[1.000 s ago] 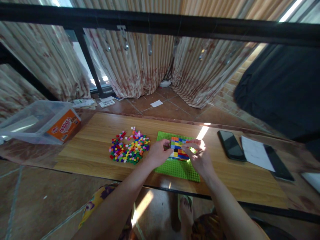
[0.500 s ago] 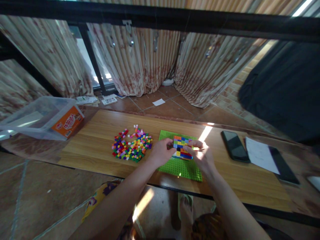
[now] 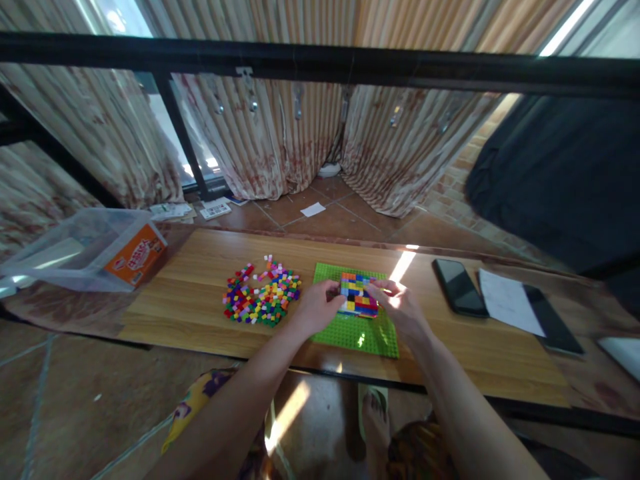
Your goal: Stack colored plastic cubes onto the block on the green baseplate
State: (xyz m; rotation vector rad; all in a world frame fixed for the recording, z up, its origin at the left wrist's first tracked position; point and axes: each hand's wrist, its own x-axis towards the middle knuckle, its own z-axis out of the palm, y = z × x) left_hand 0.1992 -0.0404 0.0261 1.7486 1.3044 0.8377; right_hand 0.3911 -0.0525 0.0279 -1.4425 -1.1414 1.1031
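A green studded baseplate (image 3: 357,333) lies on the wooden table (image 3: 200,253). A block of small bricks in orange, blue, yellow and red (image 3: 357,295) stands on its far half. My left hand (image 3: 317,308) grips the block's left side with curled fingers. My right hand (image 3: 400,308) holds its right side, fingers pinched on the top edge. A pile of several loose coloured bricks (image 3: 261,298) lies just left of the baseplate.
A clear plastic tub with an orange label (image 3: 85,248) sits at the table's left end. A black phone (image 3: 454,287), a white paper (image 3: 507,301) and a second dark device (image 3: 555,325) lie at the right. Curtains and a black rail stand beyond the table.
Both hands stay on the brick block with only slight finger shifts. The view has swung a little as my head moved.
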